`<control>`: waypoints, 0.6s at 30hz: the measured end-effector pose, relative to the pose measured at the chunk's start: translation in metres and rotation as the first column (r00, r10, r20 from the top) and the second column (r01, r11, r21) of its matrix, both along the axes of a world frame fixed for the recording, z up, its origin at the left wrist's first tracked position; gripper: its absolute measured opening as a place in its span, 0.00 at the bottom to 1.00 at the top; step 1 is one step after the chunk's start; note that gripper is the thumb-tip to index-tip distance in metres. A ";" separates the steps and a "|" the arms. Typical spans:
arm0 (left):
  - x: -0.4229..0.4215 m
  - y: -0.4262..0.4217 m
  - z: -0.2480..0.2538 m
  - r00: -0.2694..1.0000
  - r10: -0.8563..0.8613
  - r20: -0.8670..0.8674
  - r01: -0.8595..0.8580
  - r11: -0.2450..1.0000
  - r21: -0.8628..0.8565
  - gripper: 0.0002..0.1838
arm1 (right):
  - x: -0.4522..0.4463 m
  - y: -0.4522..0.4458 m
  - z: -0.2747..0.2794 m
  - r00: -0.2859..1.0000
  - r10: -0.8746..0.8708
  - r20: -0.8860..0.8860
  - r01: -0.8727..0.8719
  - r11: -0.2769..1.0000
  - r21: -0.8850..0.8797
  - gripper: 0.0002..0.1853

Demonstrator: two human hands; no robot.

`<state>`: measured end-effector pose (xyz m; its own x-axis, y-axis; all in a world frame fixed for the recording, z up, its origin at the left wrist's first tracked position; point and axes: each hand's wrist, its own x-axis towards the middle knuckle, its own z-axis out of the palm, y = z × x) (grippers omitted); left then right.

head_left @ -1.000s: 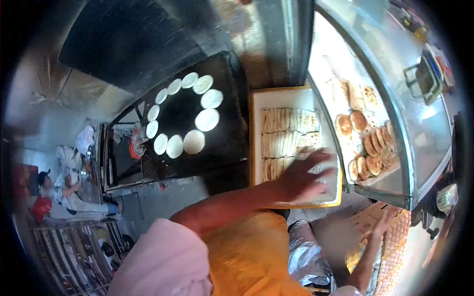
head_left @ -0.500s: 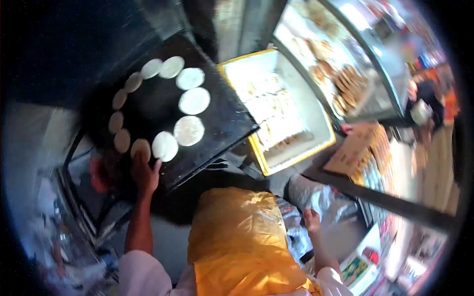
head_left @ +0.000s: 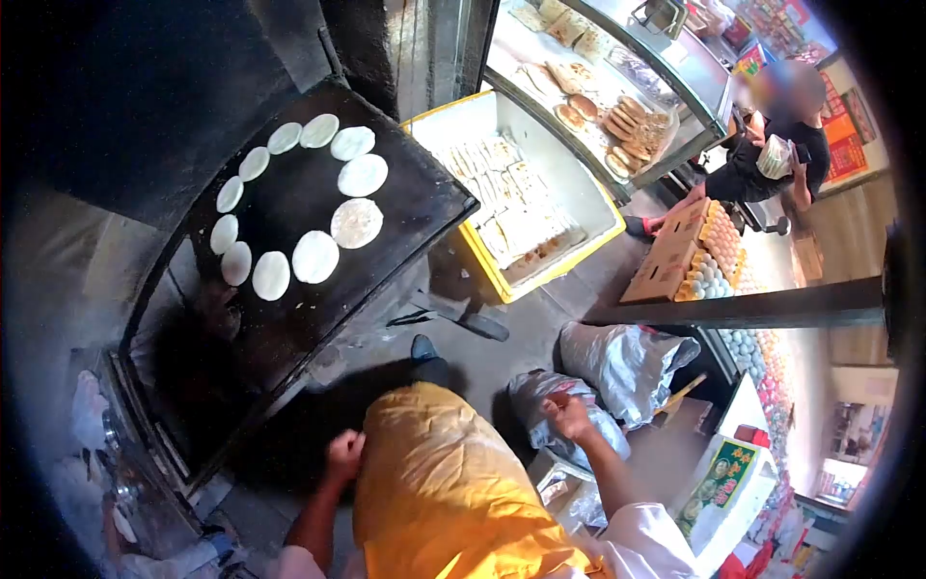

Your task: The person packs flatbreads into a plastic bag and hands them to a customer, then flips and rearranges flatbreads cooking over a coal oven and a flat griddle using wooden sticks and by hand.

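Note:
My left hand (head_left: 344, 452) hangs beside the yellow apron (head_left: 444, 463), its fingers curled in; whether it holds anything is hidden. My right hand (head_left: 567, 415) is raised over a silvery plastic bag (head_left: 545, 398), fingers curled, with nothing clear to see in them. Ahead on the left, pale dough rounds (head_left: 314, 257) lie in a ring on a dark griddle (head_left: 386, 270). A yellow-rimmed white tray (head_left: 569, 265) to its right carries rows of browned flat pieces (head_left: 511, 193).
A glass case (head_left: 675, 92) with baked rounds stands at the upper right. Near it a person (head_left: 786, 135) in dark clothes holds something pale. Egg trays (head_left: 714, 251), a dark bar (head_left: 752, 307), a larger silvery bag (head_left: 617, 362) and a white box (head_left: 723, 492) are on the right.
My left hand moved from over the tray to a dough round on the griddle, then back beside the apron. My right hand is now over the silvery bag. The view has swung round.

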<state>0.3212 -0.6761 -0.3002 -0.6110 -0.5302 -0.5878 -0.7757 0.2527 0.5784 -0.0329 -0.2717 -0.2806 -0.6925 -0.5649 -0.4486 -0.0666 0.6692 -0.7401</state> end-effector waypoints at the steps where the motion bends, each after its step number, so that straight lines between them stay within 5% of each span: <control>1: 0.046 0.009 0.000 0.996 0.043 0.077 -0.042 0.999 -0.011 0.18 | 0.009 0.001 -0.014 1.000 -0.002 0.002 0.002 1.000 -0.017 0.14; 3: 0.135 0.020 -0.006 0.961 0.135 0.240 -0.130 0.991 -0.034 0.24 | 0.033 0.005 -0.035 0.966 -0.143 0.213 0.118 0.985 0.124 0.12; 4: 0.183 0.022 -0.014 0.921 0.220 0.322 -0.218 0.975 -0.042 0.26 | 0.035 -0.008 0.002 0.963 0.173 -0.207 -0.143 0.978 0.152 0.11; 5: 0.225 0.022 -0.023 0.858 0.346 0.380 -0.365 0.931 -0.022 0.27 | 0.050 -0.008 -0.004 0.886 0.204 -0.416 -0.150 0.976 0.158 0.09; 6: 0.262 0.022 -0.030 0.753 0.503 0.425 -0.561 0.828 0.015 0.29 | 0.063 -0.002 -0.017 0.879 0.207 -0.430 -0.156 0.976 0.151 0.09; 7: 0.278 0.024 -0.020 0.476 0.711 0.517 -0.859 0.503 0.100 0.30 | 0.076 0.011 -0.044 0.834 0.250 -0.492 -0.242 0.967 0.083 0.09; 9: 0.284 0.020 -0.008 0.495 0.732 0.468 -0.854 0.509 0.109 0.29 | 0.106 0.037 -0.095 0.732 0.319 -0.602 -0.423 0.905 -0.035 0.09; 11: 0.239 0.013 0.044 0.733 0.628 0.259 -0.661 0.748 0.059 0.27 | 0.124 0.039 -0.096 0.667 0.357 -0.654 -0.536 0.840 -0.088 0.09; 13: 0.211 0.001 0.061 0.902 0.427 0.056 -0.413 0.894 -0.172 0.22 | 0.143 0.034 -0.066 0.973 0.221 -0.067 -0.231 0.943 -0.239 0.11; 14: 0.202 -0.013 0.059 0.922 0.386 -0.038 -0.388 0.921 -0.045 0.18 | 0.151 0.014 -0.027 0.963 0.270 -0.006 -0.270 0.963 -0.020 0.12; 16: 0.201 -0.029 0.084 0.907 0.404 -0.121 -0.412 0.911 -0.040 0.19 | 0.178 0.020 -0.077 0.980 0.189 0.054 -0.183 0.978 -0.103 0.15; 18: 0.247 -0.055 0.056 0.842 0.458 -0.286 -0.494 0.867 -0.065 0.17 | 0.195 -0.002 -0.071 0.941 0.338 -0.020 -0.338 0.941 -0.015 0.13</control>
<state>0.5678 -0.7306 -0.2438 -0.3806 -0.8546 -0.3532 -0.6516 -0.0231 0.7582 0.1624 -0.2741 -0.3511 -0.4666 -0.7751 -0.4261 -0.2991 0.5916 -0.7487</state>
